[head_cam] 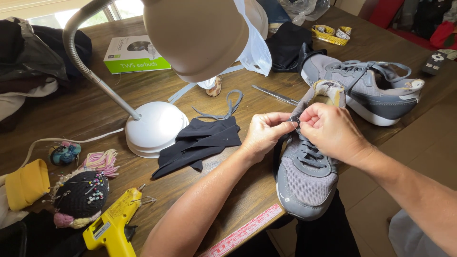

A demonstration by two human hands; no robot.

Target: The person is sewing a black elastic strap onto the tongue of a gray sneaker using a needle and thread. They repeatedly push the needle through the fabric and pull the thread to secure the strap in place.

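Grey shoe (pixel 304 178) lies at the near table (pixel 95 102) edge, toe overhanging toward the person, heel collar raised toward the second shoe. Left hand (pixel 264 133) and right hand (pixel 331 131) meet above its tongue, fingertips pinched together on a small dark piece (pixel 294 118) at the collar. What the piece is cannot be told. Both hands closed in a fine pinch, not open.

Second grey shoe (pixel 369 85) lies on its side just behind, sole toward the right table edge, laces loose. It sits close behind the right hand.

Around the work:
- Black cloth (pixel 202 143) folded left of the left hand, a grey lace (pixel 228 107) looped behind it
- White lamp base (pixel 154 128) touching the cloth's far left edge; lamp head (pixel 200 35) hangs large in the foreground and blocks the view of the table centre behind it
- Scissors (pixel 276 95) between lamp and second shoe
- Green and white box (pixel 133 54) at the far left
- Yellow tape measure (pixel 331 34) coiled at the far edge
- Black fabric (pixel 288 45) bunched beside the second shoe's heel
- Yellow glue gun (pixel 112 226) at the near left edge
- Pincushion (pixel 85 195) full of pins just beside the glue gun
- Ruler (pixel 243 233) along the near table edge, under the left forearm
- Remote (pixel 433 62) at far right
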